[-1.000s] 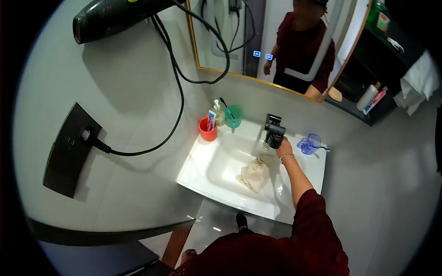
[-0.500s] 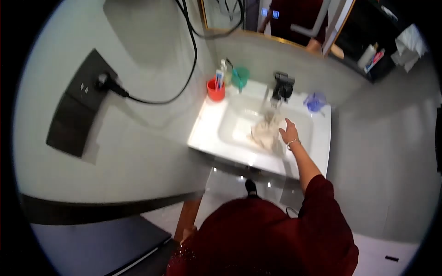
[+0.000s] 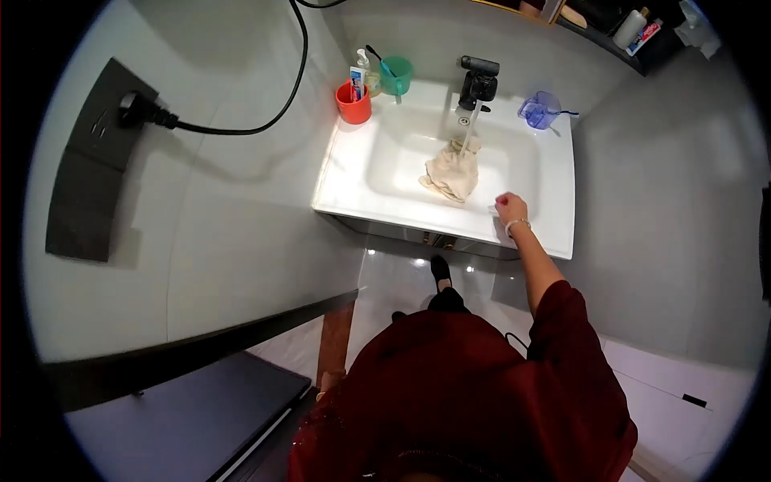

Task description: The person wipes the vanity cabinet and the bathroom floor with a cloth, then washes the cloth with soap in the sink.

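Note:
A cream cloth (image 3: 452, 171) lies bunched in the white sink (image 3: 385, 157), and a stream of water from the black faucet (image 3: 478, 87) falls onto it. My right hand (image 3: 511, 209), with a bracelet at the wrist, hovers over the front right part of the basin, to the right of the cloth and not touching it. Its fingers are curled in, with nothing visible in them. Down at my left side, my left hand (image 3: 329, 380) shows only in small part beside my dark red top; its fingers cannot be made out.
A red cup (image 3: 353, 104) with toothpaste, a pump bottle (image 3: 372, 83) and a green cup (image 3: 396, 76) stand at the sink's back left. At the back right is a blue-purple cup (image 3: 540, 110). A plugged cord (image 3: 233, 130) hangs along the left wall.
My right hand has left the faucet and come back toward the front of the basin, its fingers curling in. Water now runs onto the cloth. The view has tilted downward.

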